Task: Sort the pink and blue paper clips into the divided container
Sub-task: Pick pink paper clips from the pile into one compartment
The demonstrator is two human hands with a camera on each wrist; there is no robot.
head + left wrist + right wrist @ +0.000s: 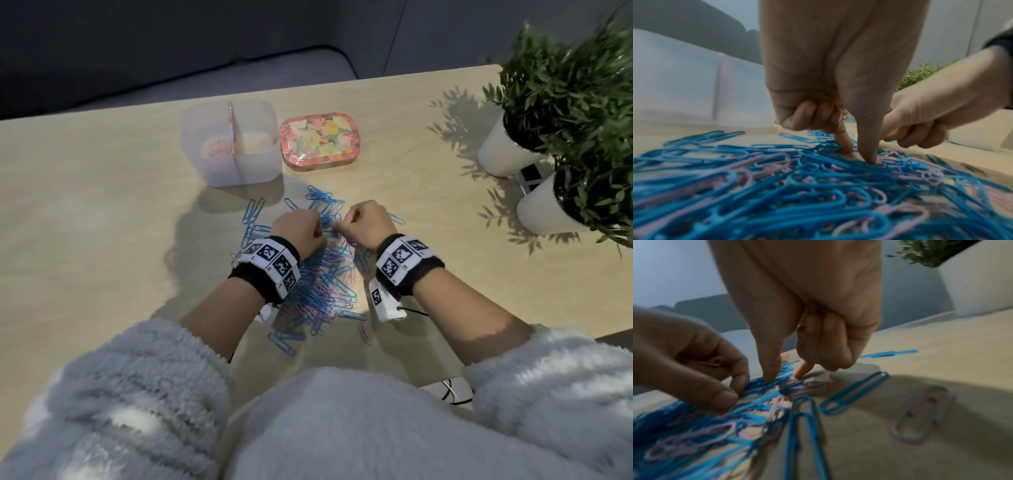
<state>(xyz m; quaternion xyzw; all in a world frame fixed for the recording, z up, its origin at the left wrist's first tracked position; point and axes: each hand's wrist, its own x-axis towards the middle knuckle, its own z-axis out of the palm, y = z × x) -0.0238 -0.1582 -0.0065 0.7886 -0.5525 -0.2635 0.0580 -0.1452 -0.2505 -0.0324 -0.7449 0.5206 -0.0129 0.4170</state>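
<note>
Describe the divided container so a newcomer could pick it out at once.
On the wooden table, look beyond the paper clip pile. The divided container is the translucent tub left of the floral tin; unlike the tin, it is open-topped with a pink divider.

Hands (334, 228) hide clips (329, 274) — pinch unclear.

Blue and pink paper clips (325, 284), floral tin (320, 140).

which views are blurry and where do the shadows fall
Head view: sharp; the leafy potted plants and translucent divided container cast shadows on the pale wooden table. Left wrist view: nearest blue and pink paper clips blurred. Right wrist view: soft throughout.
</note>
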